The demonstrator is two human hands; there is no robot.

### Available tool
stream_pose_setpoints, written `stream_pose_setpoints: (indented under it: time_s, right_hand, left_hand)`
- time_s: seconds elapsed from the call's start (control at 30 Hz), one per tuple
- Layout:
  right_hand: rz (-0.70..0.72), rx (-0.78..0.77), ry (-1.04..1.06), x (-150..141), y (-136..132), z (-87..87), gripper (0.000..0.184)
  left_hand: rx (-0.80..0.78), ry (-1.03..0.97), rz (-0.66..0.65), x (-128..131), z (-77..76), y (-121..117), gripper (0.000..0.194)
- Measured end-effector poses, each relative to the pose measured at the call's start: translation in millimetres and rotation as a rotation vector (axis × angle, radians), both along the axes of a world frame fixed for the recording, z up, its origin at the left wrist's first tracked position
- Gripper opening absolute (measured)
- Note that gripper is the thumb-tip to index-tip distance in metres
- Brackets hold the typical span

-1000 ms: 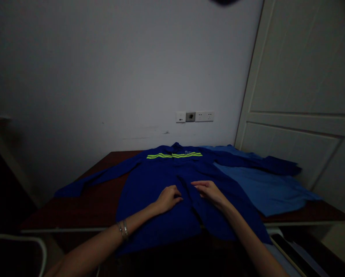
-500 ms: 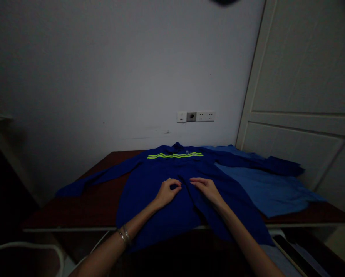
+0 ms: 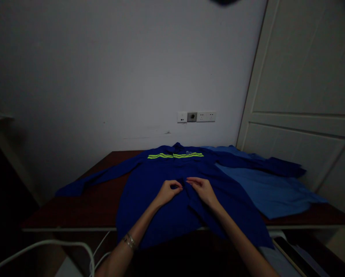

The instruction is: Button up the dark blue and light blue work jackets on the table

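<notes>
A dark blue long-sleeved work jacket [image 3: 158, 215] lies spread on the table, its collar toward the wall and its sleeves out to both sides. Yellow-green reflective bands cross its chest. At the middle of the front opening, my left hand [image 3: 169, 191] pinches the left front edge between thumb and fingers. Close beside it, my right hand [image 3: 203, 189] pinches the right front edge, fingers pressed together. Below my hands the two front panels stay parted, and the hem hangs over the table's near edge. Any button between the fingertips is too small to see.
A lighter blue garment [image 3: 265, 188] lies under the jacket's right sleeve on the dark red table [image 3: 100, 211]. Wall sockets [image 3: 201, 116] sit behind, and a white panelled door [image 3: 302, 96] stands at right. A white cable or tube [image 3: 54, 242] curves at lower left.
My right hand has moved left toward my left hand, bringing its front edge closer. My left hand has shifted slightly right. The gap between the jacket's edges has narrowed there.
</notes>
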State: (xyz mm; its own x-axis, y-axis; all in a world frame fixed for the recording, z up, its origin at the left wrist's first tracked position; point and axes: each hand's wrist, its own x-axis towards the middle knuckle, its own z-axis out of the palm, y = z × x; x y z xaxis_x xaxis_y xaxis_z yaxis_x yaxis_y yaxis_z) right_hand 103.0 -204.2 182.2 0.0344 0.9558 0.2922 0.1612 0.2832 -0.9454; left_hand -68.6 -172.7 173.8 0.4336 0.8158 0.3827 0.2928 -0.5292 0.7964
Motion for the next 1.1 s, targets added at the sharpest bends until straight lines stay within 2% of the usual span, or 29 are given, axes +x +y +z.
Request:
stream_pose_setpoints:
  time_s: [0.17, 0.53, 0.6, 0.77, 0.87, 1.1]
  right_hand:
    - [-0.018, 0.053, -0.090, -3, -3, -0.5, 0.031]
    - [-0.009, 0.062, -0.154, -7, -7, -1.3, 0.032]
    - [0.010, 0.038, -0.129, -6, -6, -1.0, 0.032]
    - [0.149, -0.109, 0.099, -1, 0, -5.5, 0.038]
    - [0.178, -0.072, 0.067, 1, 3, -10.0, 0.040]
    - [0.097, 0.077, -0.038, -6, 5, -14.2, 0.029]
  left_hand:
    - [0.006, -0.007, 0.029, -1, 0.1, -3, 0.011]
    - [0.023, -0.077, 0.039, 0, -3.4, -6, 0.012]
    - [0.023, -0.078, 0.052, 0, -2.8, -8, 0.012]
    - [0.027, -0.082, 0.065, 1, -4.2, -8, 0.012]
    - [0.029, -0.096, 0.068, 1, -6.2, -6, 0.011]
    - [0.019, -0.107, 0.097, 4, -8.9, -6, 0.011]
